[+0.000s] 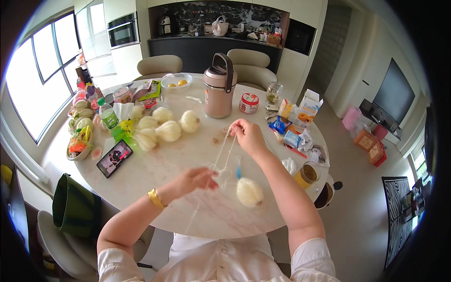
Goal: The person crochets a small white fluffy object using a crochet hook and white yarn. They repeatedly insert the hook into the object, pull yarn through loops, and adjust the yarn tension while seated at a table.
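My right hand (246, 137) is raised over the middle of the table, thumb and fingertips pinched on a loop of thin cream yarn (221, 155). The strands hang down to a loose tangle beside the fingertips of my left hand (195, 179). That hand is blurred by motion, and whether it grips the yarn is unclear. One strand trails past it towards the table's front edge. A fuzzy cream knitted piece (249, 192), rounded with a brownish tip, lies to the right of the tangle. Just behind it rests a slim blue-handled tool (239, 171), perhaps a crochet hook.
Several similar fuzzy pieces (168, 131) lie at left on the round table (169, 169), near a phone (115, 158) and a green-capped bottle (108, 116). A pink insulated jug (218, 95) stands behind. Snack packets (280, 124) and a glass of drink (307, 174) sit at right.
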A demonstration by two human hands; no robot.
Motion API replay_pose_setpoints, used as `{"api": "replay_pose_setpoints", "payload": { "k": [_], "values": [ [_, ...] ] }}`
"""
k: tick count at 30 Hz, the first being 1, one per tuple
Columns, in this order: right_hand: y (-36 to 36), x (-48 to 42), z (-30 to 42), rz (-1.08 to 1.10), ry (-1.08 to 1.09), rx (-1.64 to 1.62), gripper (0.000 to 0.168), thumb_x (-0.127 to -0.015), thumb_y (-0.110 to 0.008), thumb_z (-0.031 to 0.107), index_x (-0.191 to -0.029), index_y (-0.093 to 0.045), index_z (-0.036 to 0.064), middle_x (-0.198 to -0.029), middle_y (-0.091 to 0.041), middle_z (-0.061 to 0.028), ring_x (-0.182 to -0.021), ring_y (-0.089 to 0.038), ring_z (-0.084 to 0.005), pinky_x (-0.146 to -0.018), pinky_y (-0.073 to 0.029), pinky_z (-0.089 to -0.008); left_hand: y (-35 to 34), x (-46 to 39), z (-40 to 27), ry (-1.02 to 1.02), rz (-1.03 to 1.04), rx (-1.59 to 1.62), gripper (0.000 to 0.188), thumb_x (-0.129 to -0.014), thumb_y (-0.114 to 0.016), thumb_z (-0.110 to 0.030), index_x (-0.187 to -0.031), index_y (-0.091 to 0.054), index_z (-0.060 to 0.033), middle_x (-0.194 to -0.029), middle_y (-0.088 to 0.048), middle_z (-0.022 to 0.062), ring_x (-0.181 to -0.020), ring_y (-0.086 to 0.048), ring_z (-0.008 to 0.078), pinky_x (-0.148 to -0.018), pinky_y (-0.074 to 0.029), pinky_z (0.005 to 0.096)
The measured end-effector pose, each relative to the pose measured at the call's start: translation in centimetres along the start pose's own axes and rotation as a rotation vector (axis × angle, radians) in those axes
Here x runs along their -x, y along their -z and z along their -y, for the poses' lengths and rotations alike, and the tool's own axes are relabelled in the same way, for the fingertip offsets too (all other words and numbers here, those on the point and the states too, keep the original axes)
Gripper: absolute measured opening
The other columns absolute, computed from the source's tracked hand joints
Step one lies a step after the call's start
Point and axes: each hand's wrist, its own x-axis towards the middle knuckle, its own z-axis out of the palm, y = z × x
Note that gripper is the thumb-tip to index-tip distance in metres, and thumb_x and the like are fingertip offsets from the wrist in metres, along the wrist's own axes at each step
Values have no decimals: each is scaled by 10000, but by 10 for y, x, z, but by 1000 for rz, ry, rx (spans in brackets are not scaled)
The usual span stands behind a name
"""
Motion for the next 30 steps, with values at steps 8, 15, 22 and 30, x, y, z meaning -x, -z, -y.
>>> {"api": "replay_pose_setpoints", "payload": {
  "k": [8,15,22,30],
  "values": [
    [-18,19,9,-96,208,148,104,-839,-615,174,-869,-637,78,-911,-641,-55,-727,-628,-245,-597,-494,-348,19,8,-22,-189,-101,-632,211,-945,-427,-122,-878,-605,-32,-611,-412,-31,-581,-405,61,-551,-359,222],
    [-53,77,85,261,1165,212,121,-812,-600,216,-898,-568,139,-837,-573,15,-697,-596,-167,-550,-474,-313,44,-16,-59,-305,-294,-579,245,-972,-431,-171,-896,-610,-22,-605,-361,-39,-565,-340,56,-536,-328,222],
    [-100,91,48,702,1036,254,78,-798,-562,135,-841,-586,74,-755,-625,-73,-690,-631,-236,-562,-496,-344,53,0,-18,-517,-456,-783,222,-940,-494,-200,-969,-642,-38,-711,-521,72,-651,-507,174,-608,-422,294],
    [-65,55,44,589,810,478,90,-838,-551,155,-878,-630,136,-585,-577,-75,-612,-618,-235,-553,-492,-335,142,145,72,23,-1060,-1727,593,-795,-637,-318,-1292,-469,-41,-1109,-465,135,-1069,-452,298,-914,-365,398]
  ]
}}
